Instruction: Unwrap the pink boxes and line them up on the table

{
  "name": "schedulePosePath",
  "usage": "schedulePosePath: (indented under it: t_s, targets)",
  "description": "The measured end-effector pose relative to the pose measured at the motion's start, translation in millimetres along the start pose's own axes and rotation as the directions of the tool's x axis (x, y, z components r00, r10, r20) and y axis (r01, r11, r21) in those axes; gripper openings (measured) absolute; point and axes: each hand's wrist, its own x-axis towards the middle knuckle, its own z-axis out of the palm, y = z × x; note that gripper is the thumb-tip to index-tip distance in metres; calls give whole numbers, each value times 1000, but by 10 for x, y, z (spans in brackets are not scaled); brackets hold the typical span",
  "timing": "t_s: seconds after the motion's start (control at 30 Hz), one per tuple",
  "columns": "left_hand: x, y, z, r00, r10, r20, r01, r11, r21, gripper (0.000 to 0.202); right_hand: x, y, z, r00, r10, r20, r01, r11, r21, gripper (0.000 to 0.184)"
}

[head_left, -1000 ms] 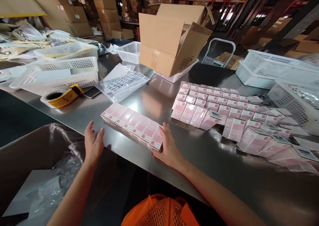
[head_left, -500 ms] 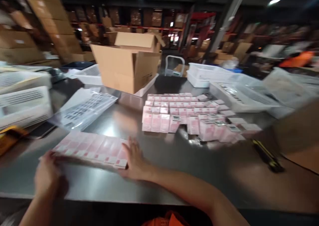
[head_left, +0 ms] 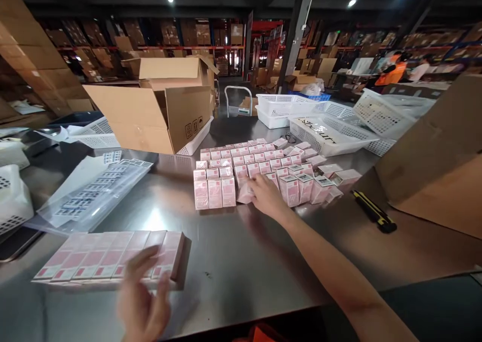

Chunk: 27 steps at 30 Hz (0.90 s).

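Two bare hands work over a metal table [head_left: 211,261], well apart from each other. Left hand [head_left: 143,292], blurred, is loosely spread with nothing seen in its fingers; it hovers at the near side of a row of small boxes [head_left: 107,256], overlapping that row's right end from where I stand, and I can't tell whether it touches. Right hand [head_left: 267,196] reaches out to the far group, fingertips on a tilted pink box [head_left: 245,194] at its front; whether the fingers have closed around it, I can't tell.

The row lies side by side, pink and white, towards the table's near left. The larger group of boxes [head_left: 215,194] stands in packed ranks in the middle, the ones on its right leaning untidily. Beyond the row, a clear plastic sleeve [head_left: 124,181] lies with printed label sheets [head_left: 88,194]. To the right rests a black and yellow cutter [head_left: 372,211], near a big brown carton [head_left: 433,156].

Further back, an open cardboard box [head_left: 128,118] sits on a white basket [head_left: 198,140], with more white baskets [head_left: 276,120] to the right. Behind are a hand cart [head_left: 238,110], loaded shelves [head_left: 169,34] and a person in an orange vest [head_left: 393,74].
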Motion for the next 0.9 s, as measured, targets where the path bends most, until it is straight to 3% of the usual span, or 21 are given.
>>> schedulePosePath:
  t_s: [0.03,0.07,0.13,0.17,0.2,0.23,0.3,0.33,0.37,0.5,0.57,0.6,0.67,0.73,0.8,0.87,0.9]
  targets:
    - [17,124,147,989,58,138,-49,997,-65,18,-69,59,-30,999,44,-19,-44,999,32,52]
    - [50,252,320,939,106,327,-58,986,-154,14,-145,100,-39,993,102,-58,-96,990,104,44]
    - [135,479,714,765,-9,644,161,971,-177,22,-286,120,14,951,271,-151,-195,900,390,36]
    - [171,563,914,676,-63,734,276,945,-173,26,-341,95,72,909,381,-168,-222,785,578,38]
    - [192,619,1102,623,-97,776,365,913,-179,31,-383,46,144,868,477,-139,-221,621,752,41]
    - [193,646,1269,606,-112,788,440,872,-214,37,-414,-23,222,842,534,-71,-199,430,881,45]
    - [136,629,1513,649,-127,750,530,783,-326,49,-459,-202,367,862,503,62,-138,114,984,48]
    - [89,595,1583,669,-144,729,561,741,-368,54,-480,-295,419,888,451,89,-121,42,992,47]
    - [38,551,1621,686,-165,709,584,706,-401,58,-502,-379,453,911,400,95,-115,25,993,46]
    - [-70,360,1555,747,-270,608,616,626,-478,53,-598,-559,461,966,249,68,-112,167,980,19]
    - [-62,265,1487,780,-325,535,600,633,-489,50,-630,-570,445,979,191,74,-107,171,980,19]
    - [-54,217,1456,795,-332,508,583,649,-489,51,-639,-563,435,977,203,65,-98,154,983,23]
    - [-36,124,1403,836,-319,447,528,691,-493,54,-647,-525,394,944,327,-53,5,147,989,61]
    - [-4,54,1351,883,-275,381,441,767,-466,54,-653,-460,310,875,395,-280,190,252,949,88]
    - [60,23,1296,927,-201,315,313,878,-361,52,-667,-389,196,861,246,-445,312,437,844,83]
    - [151,27,1249,958,-79,277,147,961,-233,52,-691,-335,95,894,72,-442,334,549,766,72]
    - [197,37,1233,965,-18,263,68,981,-183,55,-704,-316,62,910,40,-414,321,564,761,67]
